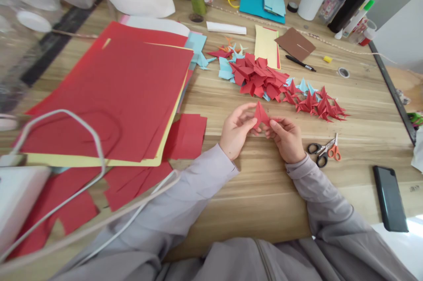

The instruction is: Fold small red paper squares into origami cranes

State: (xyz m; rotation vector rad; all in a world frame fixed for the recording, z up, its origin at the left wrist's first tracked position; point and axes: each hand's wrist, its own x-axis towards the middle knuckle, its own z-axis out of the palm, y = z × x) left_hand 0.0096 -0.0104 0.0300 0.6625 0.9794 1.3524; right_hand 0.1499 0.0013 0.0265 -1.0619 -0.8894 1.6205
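Grip is closed on both sides now: a small red folded paper (pixel 261 115) is pinched between the fingers of the left hand (pixel 235 130) and the right hand (pixel 287 140), point upward, held just above the desk (pixel 251 201) and near the front of the heap of red folded pieces (pixel 259 76). Each side is being held by thumb and fingers, so an uneven pull could well be the danger: a crease might be dragged off line or a corner torn. If the knuckles are pushed forward, the heap could be jostled and the row of red folded birds (pixel 317 104) flattened. Off to the right, two pairs of scissors (pixel 327 146) are left near the right hand, and they could be knocked by a wide swing. By the left sleeve (pixel 198 188), a white cord (pixel 175 176) is seen; whether the cloth is touched cannot be told, but a snag might jerk the fold loose
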